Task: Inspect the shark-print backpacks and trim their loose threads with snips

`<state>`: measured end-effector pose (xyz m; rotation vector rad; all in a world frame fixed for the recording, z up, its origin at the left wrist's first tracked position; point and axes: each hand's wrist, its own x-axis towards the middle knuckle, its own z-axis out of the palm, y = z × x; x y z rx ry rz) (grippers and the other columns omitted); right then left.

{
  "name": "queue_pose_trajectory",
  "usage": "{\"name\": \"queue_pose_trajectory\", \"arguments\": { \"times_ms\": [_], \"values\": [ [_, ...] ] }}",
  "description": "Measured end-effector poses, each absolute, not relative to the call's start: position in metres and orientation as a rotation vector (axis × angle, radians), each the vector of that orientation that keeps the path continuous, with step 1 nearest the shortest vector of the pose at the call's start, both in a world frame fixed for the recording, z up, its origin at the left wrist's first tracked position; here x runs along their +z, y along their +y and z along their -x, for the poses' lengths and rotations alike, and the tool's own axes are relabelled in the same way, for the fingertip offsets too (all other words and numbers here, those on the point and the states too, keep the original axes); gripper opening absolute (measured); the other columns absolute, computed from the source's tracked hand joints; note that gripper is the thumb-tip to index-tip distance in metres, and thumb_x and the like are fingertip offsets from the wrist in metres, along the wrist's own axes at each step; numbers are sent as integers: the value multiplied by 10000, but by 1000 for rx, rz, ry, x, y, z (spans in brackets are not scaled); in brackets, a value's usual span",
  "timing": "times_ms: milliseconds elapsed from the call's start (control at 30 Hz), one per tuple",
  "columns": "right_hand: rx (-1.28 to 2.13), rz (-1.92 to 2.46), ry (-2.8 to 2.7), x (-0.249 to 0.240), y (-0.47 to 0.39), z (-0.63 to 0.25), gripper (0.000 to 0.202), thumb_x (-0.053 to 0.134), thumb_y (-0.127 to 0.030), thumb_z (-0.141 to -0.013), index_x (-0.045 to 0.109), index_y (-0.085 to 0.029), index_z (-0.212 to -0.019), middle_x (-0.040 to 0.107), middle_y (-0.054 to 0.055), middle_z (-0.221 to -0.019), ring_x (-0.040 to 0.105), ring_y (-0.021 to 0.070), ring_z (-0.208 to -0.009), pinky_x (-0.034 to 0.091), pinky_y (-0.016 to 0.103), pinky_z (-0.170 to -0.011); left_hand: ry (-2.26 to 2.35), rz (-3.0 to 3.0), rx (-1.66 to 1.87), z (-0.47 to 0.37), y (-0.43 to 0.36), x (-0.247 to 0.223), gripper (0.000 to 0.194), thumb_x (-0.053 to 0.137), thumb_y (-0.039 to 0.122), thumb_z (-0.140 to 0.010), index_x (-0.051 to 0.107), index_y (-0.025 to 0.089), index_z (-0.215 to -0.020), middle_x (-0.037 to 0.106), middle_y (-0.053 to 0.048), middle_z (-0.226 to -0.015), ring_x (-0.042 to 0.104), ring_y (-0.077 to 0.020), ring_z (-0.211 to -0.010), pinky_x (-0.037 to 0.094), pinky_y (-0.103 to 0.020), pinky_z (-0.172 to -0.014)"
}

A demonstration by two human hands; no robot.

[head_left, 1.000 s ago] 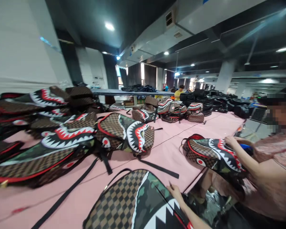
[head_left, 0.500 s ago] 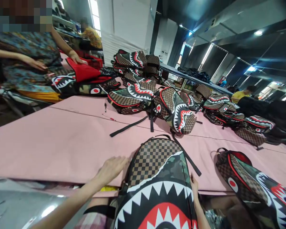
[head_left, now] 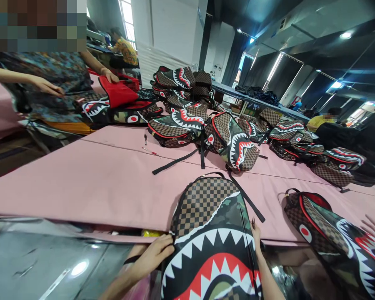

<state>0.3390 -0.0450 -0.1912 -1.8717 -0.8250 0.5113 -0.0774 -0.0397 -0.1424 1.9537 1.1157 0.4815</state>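
Surface: pink table (head_left: 81, 179)
Shark-mouth backpack (head_left: 206, 208): long axis lengthwise, top away
Left hand (head_left: 158, 253): gripping its edge
Right hand (head_left: 256, 236): gripping pointed tool (head_left: 253, 223)

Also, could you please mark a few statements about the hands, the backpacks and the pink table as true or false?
1. The left hand and right hand are at opposite sides of the brown-checked backpack with a shark-mouth print. True.
2. The right hand is empty. False: a slim dark pointed tool sticks up from it.
3. A long black strap lies across the pink-covered table. True.
4. The co-worker at the left has a hand on a blue flap. False: the flap is red.
5. The backpack between the person's hands lies face down. False: its printed front shows.
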Motion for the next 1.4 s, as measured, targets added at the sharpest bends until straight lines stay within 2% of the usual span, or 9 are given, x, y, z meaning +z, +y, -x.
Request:
{"name": "queue_pose_trajectory", "arguments": {
  "times_ms": [100,233,400,533,600,700,1067,1233,1400],
  "values": [
    [592,1804,-800,-176,-48,-324,543,613,-645,-485,636,-114,-595,613,56,-537,559,195,-540,429,282,-509,1186,-2027,495,86,-61,-106,352,326,371,-847,462,183,-582,557,-11,-675,514,-146,-672,443,-266,-657],
    [612,1698,-719,-131,-58,-304,562,534,-631,-646,621,-95,-791,594,19,-591,299,52,-363,234,213,-363,1201,-2149,672,99,-74,-8,446,354,418,-869,435,172,-506,497,11,-585,460,-107,-565,383,-217,-544],
    [804,1318,-875,-43,-91,-262,383,624,-486,-731,603,-114,-821,553,-2,-630,215,13,-380,147,180,-364,1147,-2605,996,74,-101,74,449,452,404,-874,511,168,-496,479,0,-523,430,-106,-518,300,-242,-495],
    [808,1239,-1236,8,-127,-203,284,552,-404,-833,643,-137,-805,575,25,-628,384,63,-434,324,191,-405,1185,-2730,874,37,-111,63,439,417,417,-895,586,164,-578,537,-35,-586,472,-143,-570,299,-269,-497],
    [781,1184,-1537,20,-140,-173,236,517,-342,-866,665,-159,-855,627,67,-780,554,132,-651,465,250,-591,1198,-2680,779,31,-112,53,436,384,382,-913,601,154,-611,550,-40,-607,489,-149,-585,322,-274,-516],
    [665,1066,-1842,27,-152,-143,193,483,-238,-886,658,-183,-945,625,81,-922,587,168,-863,482,291,-739,1103,-2604,635,39,-116,47,396,352,306,-925,618,144,-681,575,-34,-651,512,-143,-603,359,-271,-557],
    [415,986,-2316,23,-180,-120,379,435,-121,-847,521,-200,-1208,634,73,-1126,608,160,-997,495,257,-765,716,-2756,399,95,-133,58,282,373,211,-916,649,159,-937,656,-40,-899,586,-148,-872,442,-254,-795],
    [299,1032,-2506,21,-187,-117,437,430,-69,-809,510,-207,-1215,610,69,-1184,607,157,-997,459,222,-700,930,-3094,481,125,-121,55,467,580,275,-823,467,223,-1273,397,-75,-1416,214,-301,-1356,149,-542,-1087],
    [261,1290,-2702,36,-183,-100,241,544,-151,-784,586,-156,-1022,637,84,-915,614,159,-681,400,236,-566,908,-3185,407,107,-112,49,657,615,339,-792,326,233,-1373,247,-66,-1497,127,-288,-1386,80,-530,-1110]
  ]
}}
